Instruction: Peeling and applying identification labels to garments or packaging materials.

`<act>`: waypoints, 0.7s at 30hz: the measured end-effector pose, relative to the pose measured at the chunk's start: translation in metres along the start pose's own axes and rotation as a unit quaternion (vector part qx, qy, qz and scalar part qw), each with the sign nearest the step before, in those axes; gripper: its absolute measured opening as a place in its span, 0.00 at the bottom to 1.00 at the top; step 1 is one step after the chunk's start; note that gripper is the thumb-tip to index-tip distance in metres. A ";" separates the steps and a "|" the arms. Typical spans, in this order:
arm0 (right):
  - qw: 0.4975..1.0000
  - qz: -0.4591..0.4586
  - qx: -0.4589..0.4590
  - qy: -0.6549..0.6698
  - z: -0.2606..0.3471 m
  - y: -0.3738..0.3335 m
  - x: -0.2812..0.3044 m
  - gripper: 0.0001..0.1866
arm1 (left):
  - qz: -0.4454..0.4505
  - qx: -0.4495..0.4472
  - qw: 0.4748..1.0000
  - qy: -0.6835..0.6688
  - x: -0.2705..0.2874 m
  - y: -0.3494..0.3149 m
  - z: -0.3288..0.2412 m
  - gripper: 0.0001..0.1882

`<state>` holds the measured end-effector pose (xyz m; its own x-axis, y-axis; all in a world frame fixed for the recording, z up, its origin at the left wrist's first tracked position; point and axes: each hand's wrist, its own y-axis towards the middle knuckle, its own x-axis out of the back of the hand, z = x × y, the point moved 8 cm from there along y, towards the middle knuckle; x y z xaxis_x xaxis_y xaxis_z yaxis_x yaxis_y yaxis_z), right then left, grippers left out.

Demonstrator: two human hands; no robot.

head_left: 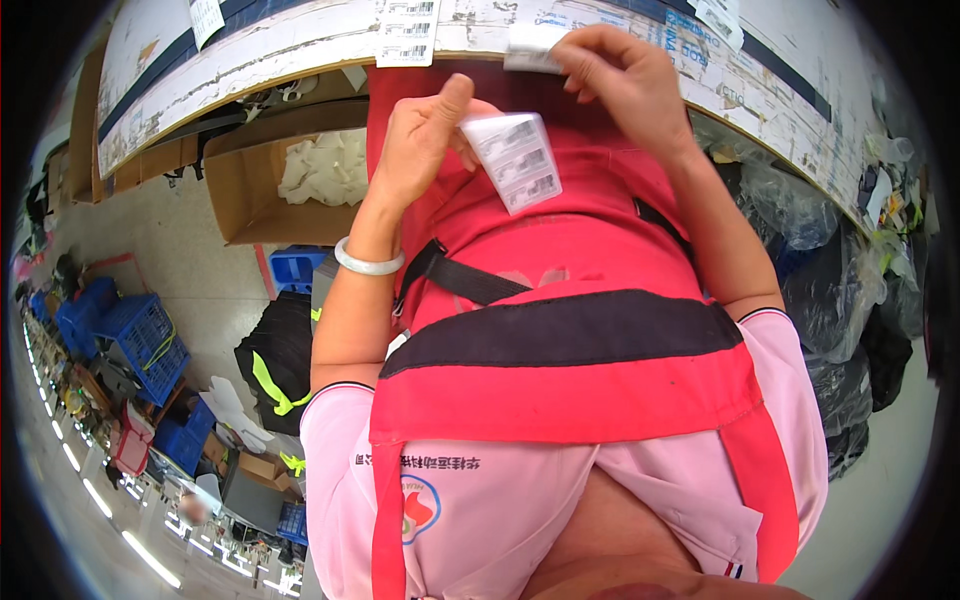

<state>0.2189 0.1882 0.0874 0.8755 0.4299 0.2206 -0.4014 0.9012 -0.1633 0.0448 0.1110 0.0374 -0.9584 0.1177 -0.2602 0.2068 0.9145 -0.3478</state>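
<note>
While the left hand (425, 135) grips the barcode label sheet (516, 162), the right hand (632, 88), grip unclear, should keep the white label (528, 48) flat against the table (270, 62).

Bright | strip lights (151, 559) glaring lower-left | edges fisheye-bent (corners black) | white label (530, 47) blurred

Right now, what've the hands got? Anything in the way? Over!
Left hand: holding label sheet. Right hand: at blurred label, grip unclear. Table edge close, nothing visibly blocking.
</note>
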 end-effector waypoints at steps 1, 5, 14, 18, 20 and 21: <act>1.000 -0.019 -0.018 -0.003 -0.005 0.008 0.013 0.08 | -0.035 -0.002 0.999 -0.005 0.005 0.000 -0.001 0.30; 0.992 0.012 -0.127 0.023 -0.016 0.024 0.028 0.07 | -0.040 -0.029 0.998 0.030 0.003 0.001 -0.011 0.32; 0.985 0.028 -0.172 -0.015 -0.014 0.033 0.020 0.07 | -0.050 -0.028 0.998 0.027 0.001 0.004 -0.007 0.29; 0.986 0.029 -0.165 0.005 -0.022 0.037 0.021 0.07 | -0.054 -0.026 0.998 0.032 0.002 0.004 -0.006 0.29; 0.986 0.030 -0.166 0.005 -0.024 0.037 0.022 0.07 | -0.053 -0.023 0.998 0.033 0.002 0.004 -0.005 0.29; 0.986 0.030 -0.165 0.005 -0.026 0.037 0.022 0.07 | -0.053 -0.023 0.998 0.034 0.002 0.004 -0.005 0.29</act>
<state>0.2299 0.2299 0.0616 0.8566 0.4792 0.1910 -0.3440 0.8066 -0.4807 0.0427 0.1171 0.0402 -0.9857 0.0438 -0.1626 0.0959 0.9398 -0.3280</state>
